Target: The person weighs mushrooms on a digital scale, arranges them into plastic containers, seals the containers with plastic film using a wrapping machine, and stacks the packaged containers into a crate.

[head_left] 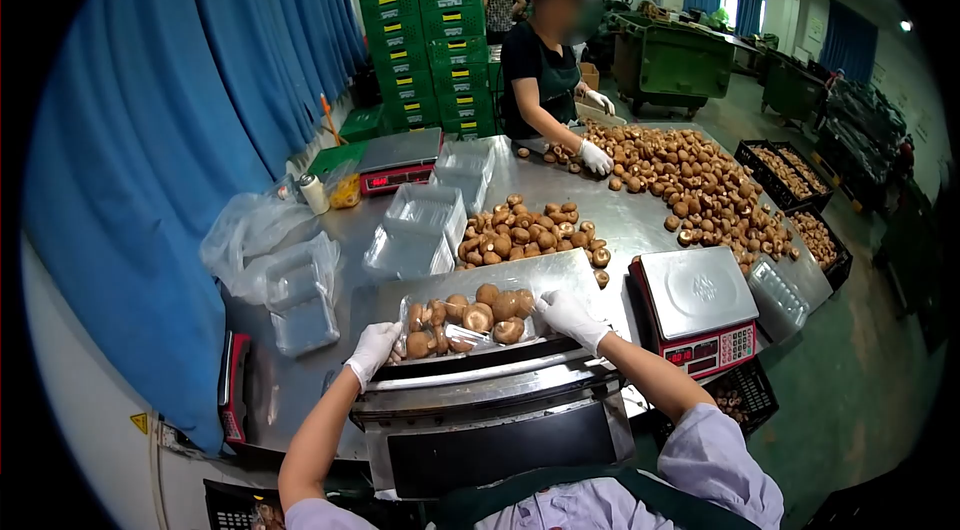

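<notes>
A clear plastic tray of brown mushrooms [478, 316] lies in front of me on a metal wrapping machine [490, 395], with shiny clear film over it. My left hand [373, 351], in a white glove, is closed at the tray's left end. At the right end, my gloved right hand [573, 320] grips the upper corner with its fingers closed. Whether the fingers hold the tray's rim or only the film, I cannot tell. Just behind the tray is a pile of loose mushrooms [525, 233].
Scales flank me, one at right [697, 295] and one at left [235, 390]. Empty clear trays [425, 220] and a plastic bag [260, 235] lie on the left. Across the steel table, a co-worker [550, 70] reaches toward a large mushroom heap [690, 175]. Green crates [425, 40] are stacked behind.
</notes>
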Tool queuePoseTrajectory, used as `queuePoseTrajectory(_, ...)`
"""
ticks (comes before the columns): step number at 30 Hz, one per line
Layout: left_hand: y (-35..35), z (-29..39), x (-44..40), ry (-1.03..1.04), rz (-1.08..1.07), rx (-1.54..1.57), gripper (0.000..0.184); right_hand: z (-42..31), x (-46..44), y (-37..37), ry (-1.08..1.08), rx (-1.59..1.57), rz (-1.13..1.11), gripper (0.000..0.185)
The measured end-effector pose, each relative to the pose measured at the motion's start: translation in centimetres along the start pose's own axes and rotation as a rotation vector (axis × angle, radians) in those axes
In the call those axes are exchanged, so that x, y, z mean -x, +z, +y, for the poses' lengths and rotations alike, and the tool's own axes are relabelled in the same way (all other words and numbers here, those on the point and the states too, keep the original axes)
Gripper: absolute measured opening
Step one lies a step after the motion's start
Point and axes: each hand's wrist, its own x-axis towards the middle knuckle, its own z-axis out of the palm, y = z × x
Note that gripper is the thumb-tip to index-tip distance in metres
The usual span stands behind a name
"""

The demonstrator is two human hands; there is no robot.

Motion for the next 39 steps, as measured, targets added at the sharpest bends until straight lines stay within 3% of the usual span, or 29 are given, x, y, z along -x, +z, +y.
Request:
queuePoseTrajectory(3,0.9,-1.6,0.4,0.123,0.095,0.150,0.034,2.2,0.3,1.3,-0.120,0.048,0.154,0.033)
queuePoseTrajectory(5,1.7,0.1,4.4,0.185,0.104,0.246,0.031,1.7,2.5,0.9,-0.146,-0.224,0.148,0.031)
queuePoseTrajectory(7,2.8,-1.1,10.3,0.521,0.213,-0.034,0.027,0.7,9.3,-0.4,-0.192,-0.165,0.197,0.030)
queuePoseTrajectory(8,3.6,-1.7,14.3,0.529,0.196,-0.100,0.020,1.7,12.2,0.0,-0.279,0.017,0.253,0.029)
queuePoseTrajectory(10,5.4,-5.1,19.7,0.228,0.067,0.144,0.015,3.5,17.9,1.4,-0.137,0.009,0.095,0.021)
queuePoseTrajectory(11,6.4,-9.6,20.2,0.623,0.134,-0.302,0.022,5.2,19.6,3.1,-0.129,-0.048,0.068,0.019)
queuePoseTrajectory(12,7.8,-9.7,22.0,0.162,0.166,0.018,0.024,5.4,20.8,4.0,0.036,0.120,-0.037,0.022)
queuePoseTrajectory(13,8.7,-12.3,22.2,-0.033,0.153,0.060,0.027,5.1,21.6,4.6,0.145,0.254,-0.122,0.026)
queuePoseTrajectory(17,9.4,-12.8,20.7,-0.171,0.128,-0.056,0.032,6.1,20.1,5.2,0.125,0.243,-0.185,0.030)
queuePoseTrajectory(22,8.6,-10.4,21.1,-0.145,0.192,-0.095,0.028,5.4,18.8,3.0,0.096,0.260,-0.201,0.031)
queuePoseTrajectory(24,8.3,-8.7,22.4,-0.107,0.380,0.020,0.026,3.4,19.2,0.1,0.099,0.129,-0.086,0.032)
queuePoseTrajectory(25,7.8,-9.9,22.5,-0.115,0.454,-0.119,0.023,2.6,19.7,-1.2,0.146,0.040,-0.048,0.032)
queuePoseTrajectory(28,8.0,-11.4,25.3,-0.083,0.351,-0.485,0.025,3.1,21.3,-2.8,0.117,0.356,-0.154,0.032)
queuePoseTrajectory(29,8.7,-11.5,26.2,-0.191,0.226,-0.498,0.028,5.1,21.9,-1.9,0.151,0.359,-0.266,0.034)
queuePoseTrajectory(31,10.7,-15.6,26.4,-0.061,-0.042,-0.471,0.024,6.0,23.4,-0.3,0.228,0.348,-0.579,0.039)
queuePoseTrajectory(34,15.4,-16.5,25.2,0.043,-0.200,0.112,0.020,9.8,23.9,4.8,0.051,0.092,-0.345,0.045)
queuePoseTrajectory(37,19.2,-14.4,22.8,0.021,-0.279,0.306,0.020,11.6,22.9,8.7,0.230,-1.142,-0.242,0.034)
queuePoseTrajectory(39,20.0,-13.6,22.0,0.016,-0.309,0.346,0.020,11.0,22.3,10.0,0.310,-1.428,-0.325,0.033)
